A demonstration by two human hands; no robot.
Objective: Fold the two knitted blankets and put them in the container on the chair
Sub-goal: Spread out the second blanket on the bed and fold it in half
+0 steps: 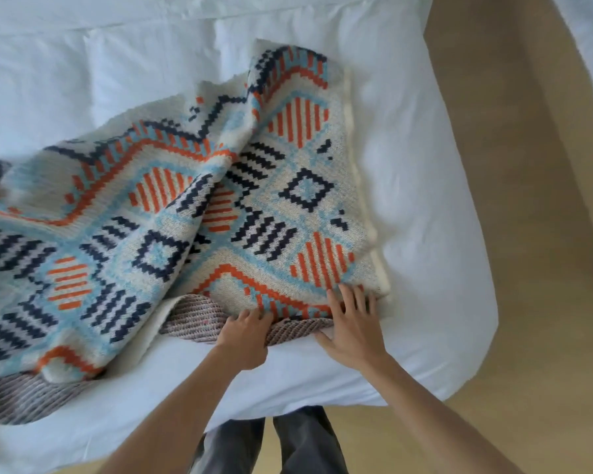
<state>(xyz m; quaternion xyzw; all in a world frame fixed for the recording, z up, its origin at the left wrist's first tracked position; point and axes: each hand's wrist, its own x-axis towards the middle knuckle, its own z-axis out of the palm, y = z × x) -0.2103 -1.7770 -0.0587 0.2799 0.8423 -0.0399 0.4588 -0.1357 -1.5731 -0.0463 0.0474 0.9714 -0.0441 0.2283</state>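
A white bed [425, 200] fills the view. Across it lies the patterned knitted blanket [172, 213], rumpled, its near edge doubled over so the grey underside shows. The right hand [351, 325] rests flat, fingers spread, on the blanket's corner. The left hand [245, 336] seems to pinch the folded edge, fingers curled under.

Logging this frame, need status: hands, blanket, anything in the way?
Left hand gripping blanket's near edge. Right hand flat, fingers spread, pressing the corner. Blanket rumpled, part folded on bed. No chair or container visible.
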